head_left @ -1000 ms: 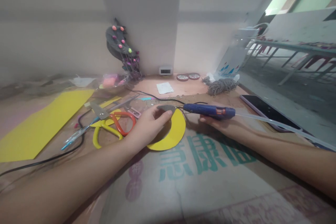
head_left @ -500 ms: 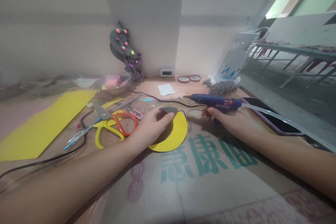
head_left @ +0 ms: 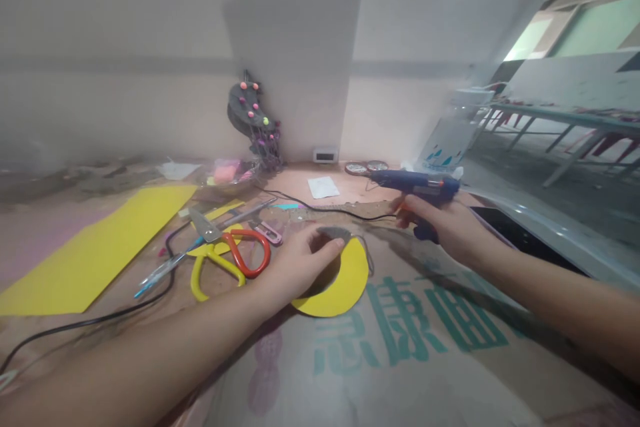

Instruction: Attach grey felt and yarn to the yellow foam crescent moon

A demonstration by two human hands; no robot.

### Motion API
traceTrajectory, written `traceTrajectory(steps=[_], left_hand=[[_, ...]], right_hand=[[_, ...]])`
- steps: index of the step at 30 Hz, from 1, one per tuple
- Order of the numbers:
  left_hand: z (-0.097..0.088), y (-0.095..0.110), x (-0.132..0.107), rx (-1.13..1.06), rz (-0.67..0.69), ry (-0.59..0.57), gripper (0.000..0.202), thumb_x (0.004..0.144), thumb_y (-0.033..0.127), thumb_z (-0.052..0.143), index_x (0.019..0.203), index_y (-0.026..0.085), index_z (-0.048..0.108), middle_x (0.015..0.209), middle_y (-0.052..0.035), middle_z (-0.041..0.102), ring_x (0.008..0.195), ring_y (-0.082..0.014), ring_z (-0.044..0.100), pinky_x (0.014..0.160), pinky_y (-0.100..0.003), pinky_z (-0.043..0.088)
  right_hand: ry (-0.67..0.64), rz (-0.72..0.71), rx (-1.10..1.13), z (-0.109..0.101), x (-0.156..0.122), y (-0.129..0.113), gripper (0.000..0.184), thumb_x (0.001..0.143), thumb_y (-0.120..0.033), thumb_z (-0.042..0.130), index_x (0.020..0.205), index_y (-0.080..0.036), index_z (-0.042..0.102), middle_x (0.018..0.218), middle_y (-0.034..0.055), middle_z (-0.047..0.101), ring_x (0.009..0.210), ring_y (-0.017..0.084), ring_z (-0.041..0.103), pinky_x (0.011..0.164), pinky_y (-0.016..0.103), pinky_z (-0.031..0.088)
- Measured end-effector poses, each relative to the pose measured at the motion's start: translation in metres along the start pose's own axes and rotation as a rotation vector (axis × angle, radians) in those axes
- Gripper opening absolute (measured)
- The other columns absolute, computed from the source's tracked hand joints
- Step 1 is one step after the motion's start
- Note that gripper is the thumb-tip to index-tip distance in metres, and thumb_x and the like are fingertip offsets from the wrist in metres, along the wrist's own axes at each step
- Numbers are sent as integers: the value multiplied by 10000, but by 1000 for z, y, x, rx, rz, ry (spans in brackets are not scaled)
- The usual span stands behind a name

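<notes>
My left hand [head_left: 301, 265] is closed on a yellow paper crescent [head_left: 347, 287], its thumb pressing the upper tip, where grey yarn [head_left: 336, 233] covers the paper. A loose strand of that yarn hangs beside the crescent's right edge. My right hand [head_left: 433, 221] grips a blue hot glue gun [head_left: 413, 182] by its handle, off to the right and raised above the table. The gun's nozzle points left, apart from the crescent. Scissors [head_left: 235, 248] with one red and one yellow handle lie just left of my left hand.
A large yellow sheet [head_left: 107, 247] lies at the left, near a pen [head_left: 165, 270] and a black cord [head_left: 95, 320]. A pink box cutter [head_left: 270, 232] sits behind my left hand. A phone [head_left: 525, 235] lies by my right forearm. A grey yarn-covered crescent with pompoms [head_left: 245, 107] stands against the wall.
My right hand has lifted the glue gun away from the table, farther from the crescent. My left hand keeps its hold on the crescent. The camera view has tilted up somewhat.
</notes>
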State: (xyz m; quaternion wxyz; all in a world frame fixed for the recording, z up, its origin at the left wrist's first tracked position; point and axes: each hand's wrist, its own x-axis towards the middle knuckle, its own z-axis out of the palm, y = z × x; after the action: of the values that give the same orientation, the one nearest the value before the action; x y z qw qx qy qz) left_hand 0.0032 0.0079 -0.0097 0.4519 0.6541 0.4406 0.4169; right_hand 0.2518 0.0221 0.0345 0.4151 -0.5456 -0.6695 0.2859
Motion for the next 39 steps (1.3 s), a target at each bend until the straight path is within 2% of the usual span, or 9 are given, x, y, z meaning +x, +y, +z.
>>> traceTrajectory(steps=[5, 10, 16, 22, 27, 29, 33, 36, 39], left_hand=[[-2, -1, 0, 49, 18, -58, 289, 849, 410, 595, 999, 176, 676, 888, -53, 726, 762, -187, 650, 701, -280, 487], [-1, -2, 0, 69, 13, -47, 274, 852, 394, 590, 1001, 178, 671, 871, -48, 720, 768, -188, 643, 691, -279, 474], [-2, -2, -1, 54, 17, -55, 257, 858, 397, 585, 971, 179, 663, 874, -44, 715, 776, -183, 638, 691, -275, 468], [-1, -2, -1, 28, 7, -65, 255, 860, 387, 588, 982, 174, 658, 929, -49, 716, 813, -179, 637, 718, -275, 466], [-2, -4, 1, 42, 14, -61, 306, 854, 393, 594, 1047, 166, 665, 908, -48, 720, 798, -185, 642, 741, -290, 473], [-2, -4, 1, 44, 13, -56, 330, 853, 404, 595, 1073, 170, 666, 927, -48, 720, 812, -188, 644, 753, -296, 474], [-3, -2, 1, 85, 24, -45, 322, 845, 401, 598, 1064, 177, 676, 960, -46, 720, 847, -193, 644, 758, -292, 473], [-3, -3, 1, 90, 35, -50, 296, 842, 386, 601, 1036, 176, 680, 960, -48, 721, 848, -191, 641, 749, -287, 475], [-3, -4, 2, 79, 44, -53, 292, 845, 386, 603, 1027, 171, 678, 960, -54, 721, 839, -186, 638, 748, -286, 475]], right_hand=[[-88, -94, -271, 12, 54, -18, 349, 817, -475, 611, 1021, -209, 709, 918, 54, 734, 843, 213, 663, 664, 274, 489], [-23, -51, -435, 41, 117, 1, 373, 762, -471, 684, 938, -144, 719, 807, 88, 720, 776, 233, 654, 667, 303, 474], [-84, -40, -424, 62, 136, 24, 356, 780, -500, 678, 823, -147, 693, 575, 55, 658, 525, 174, 595, 531, 279, 450], [-81, -120, -481, 44, 123, 27, 336, 812, -434, 656, 958, -134, 691, 840, 114, 726, 752, 219, 655, 712, 324, 488], [71, -320, -545, 24, 74, 14, 293, 856, -346, 592, 1058, -149, 668, 1156, 148, 660, 1092, 295, 566, 958, 437, 404], [43, -359, -419, 24, 46, 5, 223, 856, -328, 582, 985, -165, 663, 1044, 114, 683, 978, 258, 606, 867, 404, 470], [-237, -4, 117, 38, 0, -8, 325, 868, -336, 561, 1173, -231, 517, 1172, 73, 642, 496, 77, 535, 460, 264, 468], [-383, 151, 319, 47, -14, -9, 473, 820, -255, 621, 1252, -269, 430, 1196, 61, 611, 400, 18, 478, 368, 210, 412], [-459, 234, 391, 48, -14, -5, 540, 794, -211, 656, 1281, -269, 431, 957, -6, 634, 387, 22, 491, 328, 167, 364]])
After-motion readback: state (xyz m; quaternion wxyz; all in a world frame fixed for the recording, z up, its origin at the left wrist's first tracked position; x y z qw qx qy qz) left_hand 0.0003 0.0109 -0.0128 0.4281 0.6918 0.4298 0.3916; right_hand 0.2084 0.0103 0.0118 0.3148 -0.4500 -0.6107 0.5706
